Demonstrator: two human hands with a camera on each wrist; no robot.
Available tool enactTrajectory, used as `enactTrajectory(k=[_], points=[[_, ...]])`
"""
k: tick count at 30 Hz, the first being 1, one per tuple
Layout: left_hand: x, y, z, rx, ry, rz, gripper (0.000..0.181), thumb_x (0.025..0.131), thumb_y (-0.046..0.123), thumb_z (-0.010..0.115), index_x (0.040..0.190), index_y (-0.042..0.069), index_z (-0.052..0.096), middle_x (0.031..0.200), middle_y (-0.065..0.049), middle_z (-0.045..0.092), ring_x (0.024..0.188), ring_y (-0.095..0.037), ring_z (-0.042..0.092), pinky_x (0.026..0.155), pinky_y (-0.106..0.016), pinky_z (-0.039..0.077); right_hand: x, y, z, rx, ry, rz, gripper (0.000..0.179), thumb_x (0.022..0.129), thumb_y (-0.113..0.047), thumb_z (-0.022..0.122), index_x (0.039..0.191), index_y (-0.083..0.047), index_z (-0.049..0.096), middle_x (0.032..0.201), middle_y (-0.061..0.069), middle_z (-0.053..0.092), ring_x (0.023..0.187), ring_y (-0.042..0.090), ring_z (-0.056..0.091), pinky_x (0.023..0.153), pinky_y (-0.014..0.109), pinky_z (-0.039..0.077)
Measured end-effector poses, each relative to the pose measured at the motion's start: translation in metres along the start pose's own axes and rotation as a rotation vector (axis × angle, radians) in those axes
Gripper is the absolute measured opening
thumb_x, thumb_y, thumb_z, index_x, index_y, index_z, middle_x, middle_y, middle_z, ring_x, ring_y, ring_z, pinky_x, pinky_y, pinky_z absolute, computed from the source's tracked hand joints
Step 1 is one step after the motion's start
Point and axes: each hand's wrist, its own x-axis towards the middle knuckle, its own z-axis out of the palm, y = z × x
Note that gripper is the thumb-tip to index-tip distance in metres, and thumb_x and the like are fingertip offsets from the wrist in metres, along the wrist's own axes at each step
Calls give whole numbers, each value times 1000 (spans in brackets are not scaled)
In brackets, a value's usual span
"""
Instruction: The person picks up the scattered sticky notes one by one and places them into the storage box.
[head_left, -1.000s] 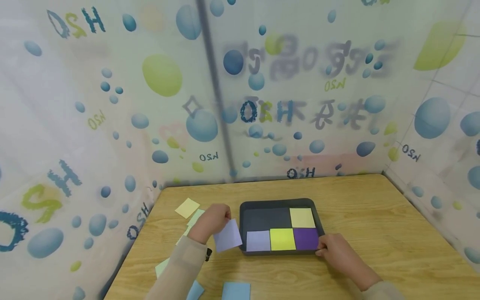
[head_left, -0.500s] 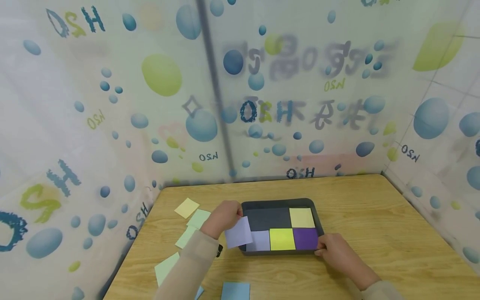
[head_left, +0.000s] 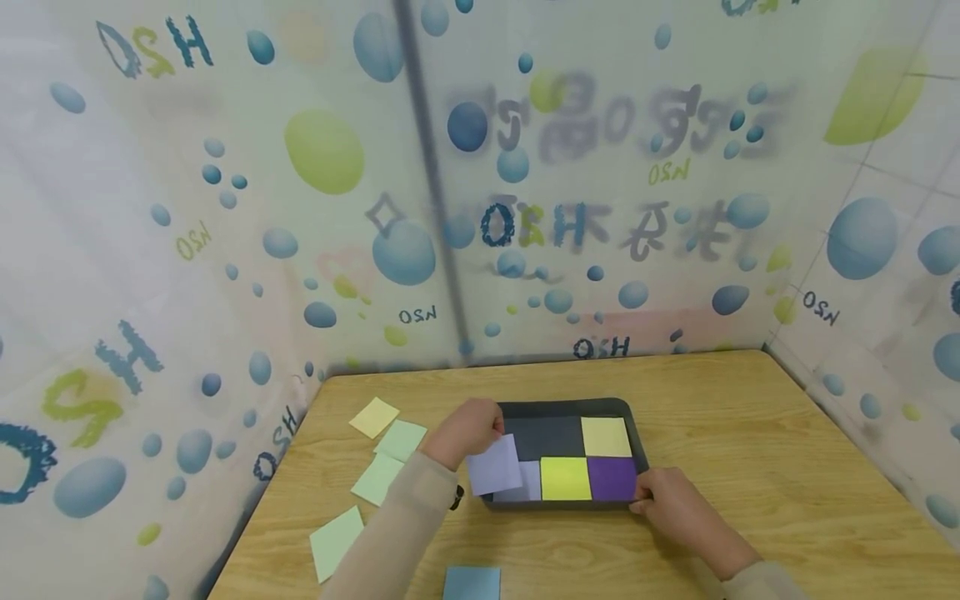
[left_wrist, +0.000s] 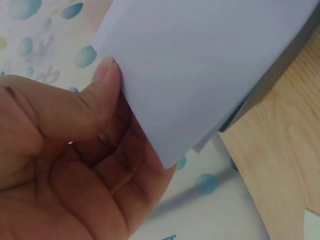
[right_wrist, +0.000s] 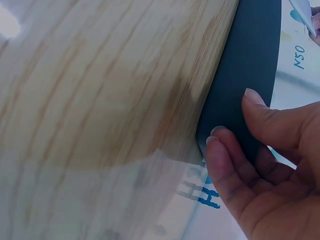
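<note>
My left hand (head_left: 471, 432) pinches a lavender sticky note (head_left: 495, 467) by its edge, over the left part of a dark shallow tray (head_left: 551, 437). In the left wrist view, the thumb and fingers (left_wrist: 107, 85) grip one side of this sheet. Partly covered by it, another lavender note (head_left: 531, 482) lies in the tray's front left. Beside that lie a bright yellow note (head_left: 565, 478) and a purple note (head_left: 611, 477), with a pale yellow note (head_left: 606, 437) behind the purple one. My right hand (head_left: 670, 504) holds the tray at its front right corner.
On the wooden table (head_left: 750, 467), to the tray's left, lie a pale yellow note (head_left: 374, 417) and several pale green notes (head_left: 337, 542). A blue note (head_left: 472, 583) sits near the front. A patterned curtain (head_left: 600, 183) hangs behind the table.
The left hand has moved right, carrying the lavender note from beside the tray to over its front left part. The right hand stays at the tray's corner.
</note>
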Motion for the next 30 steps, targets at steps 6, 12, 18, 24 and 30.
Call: enactTrajectory(k=[6,12,18,24,30], points=[[6,4,4,1,-9,13,12,93,0,67,85,7,72,89,-3,70,75,-12,56,70,-29,52,1,0,0,-4,0,2,28,82,-2,79,65,-12,59,64,-2,54,63,13,48,55,24,39],[11,11,9,-5,-33,12,13,93,1,67,82,8,70,84,-1,66,71,-12,51,65,-26,47,1,3,1,-13,-1,-2,30,82,-3,80,64,-12,58,63,-3,53,63,12,47,55,24,38],[17,18,14,24,-77,-14,9,93,4,69,88,8,74,90,-2,71,74,-11,57,68,-27,52,2,3,1,-11,2,-18,30,81,-4,80,64,-12,57,63,-3,52,63,13,46,55,24,37],[31,16,20,69,-147,5,7,93,7,72,89,12,75,92,1,72,76,-10,60,70,-26,53,3,3,0,-5,-10,-15,30,81,-3,80,63,-11,57,63,-3,51,63,13,46,55,25,37],[38,16,22,66,-192,-25,8,91,9,74,87,15,75,92,3,72,77,-11,61,72,-29,55,4,3,-1,-8,-18,-13,31,81,-4,80,63,-11,56,63,-3,51,62,13,46,55,25,37]])
